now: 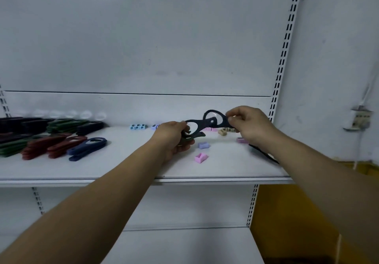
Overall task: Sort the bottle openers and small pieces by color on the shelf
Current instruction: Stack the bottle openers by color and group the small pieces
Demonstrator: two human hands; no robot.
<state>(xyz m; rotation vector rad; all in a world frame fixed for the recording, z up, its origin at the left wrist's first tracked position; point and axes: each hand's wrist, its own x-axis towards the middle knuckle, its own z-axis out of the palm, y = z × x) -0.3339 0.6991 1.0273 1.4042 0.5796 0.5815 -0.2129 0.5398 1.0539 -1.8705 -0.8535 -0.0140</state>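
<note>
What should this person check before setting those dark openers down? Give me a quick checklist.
1. Left hand and right hand both grip the dark openers: ok.
2. Their colour, black or navy: cannot tell.
3. Colour piles at left kept separate, such as the blue pile: ok.
4. Small pieces sorted: not ok, a pink piece lies loose.
5. Bare shelf in front for setting down: ok.

Above the white shelf [123, 169], the left hand [174, 138] and right hand [249, 125] grip dark bottle openers [207, 123], with sorted openers [51, 138] lying far left.
</note>
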